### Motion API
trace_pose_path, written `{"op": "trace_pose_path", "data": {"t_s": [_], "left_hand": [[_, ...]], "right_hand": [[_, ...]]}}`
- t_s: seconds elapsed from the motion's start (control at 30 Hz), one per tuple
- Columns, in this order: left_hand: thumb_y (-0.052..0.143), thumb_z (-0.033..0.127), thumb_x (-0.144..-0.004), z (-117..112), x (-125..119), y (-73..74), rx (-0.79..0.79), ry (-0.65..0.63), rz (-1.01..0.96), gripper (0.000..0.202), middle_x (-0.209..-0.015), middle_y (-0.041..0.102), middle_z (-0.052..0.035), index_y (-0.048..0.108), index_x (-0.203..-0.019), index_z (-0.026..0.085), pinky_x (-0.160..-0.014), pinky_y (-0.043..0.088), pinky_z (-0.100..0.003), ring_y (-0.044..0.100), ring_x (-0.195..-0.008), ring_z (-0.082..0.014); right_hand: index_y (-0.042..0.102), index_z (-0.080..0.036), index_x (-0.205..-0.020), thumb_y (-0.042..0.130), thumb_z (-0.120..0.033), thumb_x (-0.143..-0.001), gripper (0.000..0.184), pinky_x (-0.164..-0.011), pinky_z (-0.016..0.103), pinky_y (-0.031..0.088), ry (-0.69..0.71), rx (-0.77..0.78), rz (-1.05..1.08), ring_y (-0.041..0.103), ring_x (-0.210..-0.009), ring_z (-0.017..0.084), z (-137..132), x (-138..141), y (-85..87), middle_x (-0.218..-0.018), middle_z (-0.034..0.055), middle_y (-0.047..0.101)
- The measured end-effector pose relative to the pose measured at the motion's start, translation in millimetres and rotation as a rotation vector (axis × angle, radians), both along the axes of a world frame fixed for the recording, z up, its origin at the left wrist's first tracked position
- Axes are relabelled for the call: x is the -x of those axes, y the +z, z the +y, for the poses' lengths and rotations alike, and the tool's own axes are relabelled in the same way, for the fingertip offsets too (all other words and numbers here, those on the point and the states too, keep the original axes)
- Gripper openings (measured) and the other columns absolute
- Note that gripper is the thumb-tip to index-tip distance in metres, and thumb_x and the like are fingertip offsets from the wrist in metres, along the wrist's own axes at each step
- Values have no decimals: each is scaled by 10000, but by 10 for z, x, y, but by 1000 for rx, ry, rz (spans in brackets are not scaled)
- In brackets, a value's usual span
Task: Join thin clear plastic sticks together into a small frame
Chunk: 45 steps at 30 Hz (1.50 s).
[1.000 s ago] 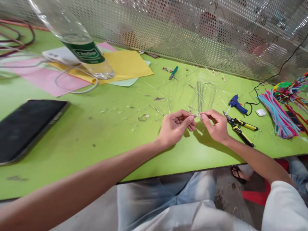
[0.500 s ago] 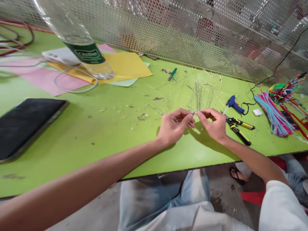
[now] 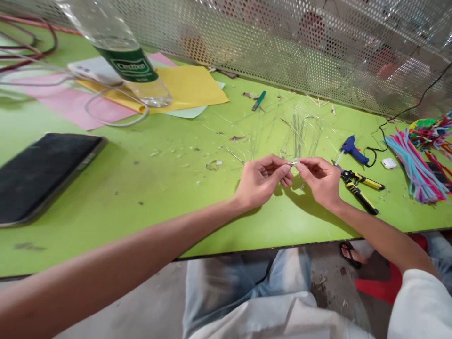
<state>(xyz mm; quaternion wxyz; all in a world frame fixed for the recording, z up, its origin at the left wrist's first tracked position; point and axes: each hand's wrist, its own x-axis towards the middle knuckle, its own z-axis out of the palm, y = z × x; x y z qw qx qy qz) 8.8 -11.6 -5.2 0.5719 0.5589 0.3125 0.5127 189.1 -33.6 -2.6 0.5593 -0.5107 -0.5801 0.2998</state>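
Observation:
My left hand (image 3: pixel 260 183) is closed in a pinch, its thumb and forefinger on a small silvery piece of wire (image 3: pixel 293 163). Facing it, my right hand (image 3: pixel 322 182) pinches the other end of this piece, with the fingertips of both hands almost touching. The piece is tiny and mostly covered by fingers, so its exact shape is hard to make out. Just beyond my hands, a bunch of thin grey wires (image 3: pixel 298 134) lies on the green table (image 3: pixel 169 188). Black-and-yellow pliers (image 3: pixel 363 190) rest right of my right hand, handles spread.
A blue glue gun (image 3: pixel 355 149), a white case (image 3: pixel 389 163) and pink and blue pipe cleaners (image 3: pixel 416 165) lie to the right. Leftward are a black phone (image 3: pixel 45 174), a plastic bottle (image 3: pixel 132 66) and yellow paper (image 3: pixel 197 87). A perforated metal panel (image 3: pixel 247 42) stands behind. Scraps are scattered around.
The camera view has shifted slightly, so things on the table appear a little farther right and mostly higher. Both hands keep their pinch on the small piece, with little visible finger movement.

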Motion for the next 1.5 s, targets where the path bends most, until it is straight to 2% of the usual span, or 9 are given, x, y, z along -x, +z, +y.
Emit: {"op": "trace_pose_path", "data": {"t_s": [0.2,0.53,0.83,1.13,1.27,1.5], "left_hand": [[883,456,-871,3,6,-8,2,-13,-6,350,-736,780,-71,719,-859,148,-615,661,-316,752,-607,-189],[908,450,-866,-2,4,-16,-21,-36,-53,366,-720,778,-67,723,-850,134,-591,654,-281,747,-589,-170],[921,495,-850,-5,-13,-44,-20,-32,-99,417,-718,782,-65,737,-856,120,-584,651,-268,749,-582,-165],[977,522,-779,-25,-33,-24,35,-17,-148,469,-692,778,-58,749,-849,118,-561,640,-249,737,-557,-157],[986,533,-762,-29,-39,-19,48,-19,-161,488,-684,778,-59,750,-848,114,-555,639,-241,736,-547,-153],[945,569,-806,-52,-55,-29,46,-26,-164,504,-726,805,-92,741,-873,112,-587,676,-281,778,-589,-191]], "right_hand": [[834,-208,-889,852,-412,-841,210,-631,289,580,20,-15,43,692,-674,146,-5,17,24,-809,41,815],[821,-222,-842,850,-415,-843,195,-669,304,602,36,-53,-12,703,-697,149,13,-11,32,-810,30,816],[784,-225,-822,885,-489,-819,283,-619,292,582,109,2,64,658,-629,130,59,-25,23,-734,6,764],[785,-225,-811,884,-434,-824,233,-582,268,559,126,-6,93,628,-588,112,55,-26,23,-705,-5,743],[771,-226,-812,884,-460,-824,260,-601,276,575,119,-10,88,635,-598,115,62,-26,14,-714,-5,739],[753,-236,-778,874,-397,-833,210,-619,281,578,110,-77,100,627,-601,115,70,-16,6,-715,-13,735]]}}
